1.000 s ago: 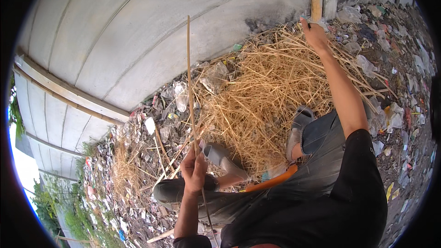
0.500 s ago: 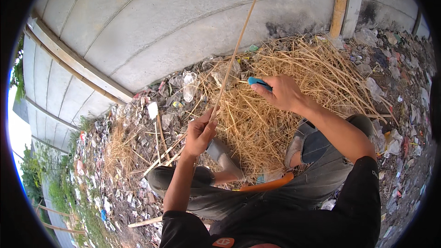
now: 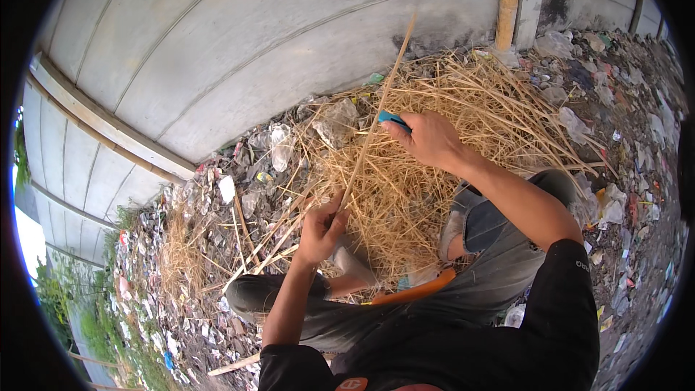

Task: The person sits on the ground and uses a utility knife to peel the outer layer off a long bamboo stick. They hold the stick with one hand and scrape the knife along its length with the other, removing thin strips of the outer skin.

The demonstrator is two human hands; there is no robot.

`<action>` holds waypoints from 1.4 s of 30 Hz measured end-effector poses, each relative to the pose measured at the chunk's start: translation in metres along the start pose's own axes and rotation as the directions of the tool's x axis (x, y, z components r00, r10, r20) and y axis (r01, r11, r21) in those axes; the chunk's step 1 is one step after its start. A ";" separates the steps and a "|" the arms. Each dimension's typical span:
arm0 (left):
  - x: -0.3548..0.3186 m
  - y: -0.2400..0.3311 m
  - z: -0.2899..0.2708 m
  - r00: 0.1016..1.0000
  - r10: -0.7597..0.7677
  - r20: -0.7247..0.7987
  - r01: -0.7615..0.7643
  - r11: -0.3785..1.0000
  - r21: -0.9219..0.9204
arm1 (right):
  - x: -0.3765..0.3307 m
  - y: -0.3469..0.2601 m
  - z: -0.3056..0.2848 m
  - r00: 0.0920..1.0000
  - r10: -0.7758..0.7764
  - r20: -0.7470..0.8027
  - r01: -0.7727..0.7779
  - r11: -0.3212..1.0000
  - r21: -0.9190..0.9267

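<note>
1. As I watch from a distance, the grey panel wall fills the upper part of the frame, a backdrop that touches nothing in hand.
2. The straw heap spreads across the centre, between and beyond the bent legs; I judge that this stance leaves the space ahead of the lap free for both arms.
3. The thin pale strip slants over the heap from mid-frame to upper centre, its far end free, probably so its length lies within the right arm's reach.
4. At upper right of centre, the right hand has its fingers wrapped around a blue tool.
5. Lower and left of centre, the left hand pinches the strip between thumb and fingers, likely to steady it.
6. Smallest is the blue tool, right at the strip; I cannot tell whether they touch.
</note>
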State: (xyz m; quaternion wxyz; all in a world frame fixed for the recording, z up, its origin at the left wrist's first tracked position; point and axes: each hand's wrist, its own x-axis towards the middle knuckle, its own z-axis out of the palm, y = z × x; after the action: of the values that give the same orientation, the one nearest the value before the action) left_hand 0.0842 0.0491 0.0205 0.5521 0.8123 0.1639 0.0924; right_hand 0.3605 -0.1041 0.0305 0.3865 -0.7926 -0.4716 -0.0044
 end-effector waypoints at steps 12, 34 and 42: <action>-0.058 -0.024 -0.005 0.997 -0.060 0.055 0.055 0.994 0.095 | 0.040 0.091 -0.050 0.984 0.092 -0.152 -0.142 0.921 -0.362; -0.074 -0.044 -0.020 0.986 -0.109 0.129 0.123 0.987 -0.102 | 0.037 0.089 -0.043 0.984 0.145 0.108 -0.127 0.980 -0.153; -0.065 -0.024 -0.029 0.989 -0.101 0.112 0.082 0.984 0.158 | 0.038 0.114 -0.030 0.994 0.088 -0.060 -0.102 0.942 -0.320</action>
State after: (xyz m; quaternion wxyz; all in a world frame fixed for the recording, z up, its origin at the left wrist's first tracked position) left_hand 0.0107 0.0584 0.0114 0.5007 0.8479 0.1744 0.0054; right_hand 0.4779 -0.1236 -0.0032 0.2619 -0.8666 -0.4169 -0.0807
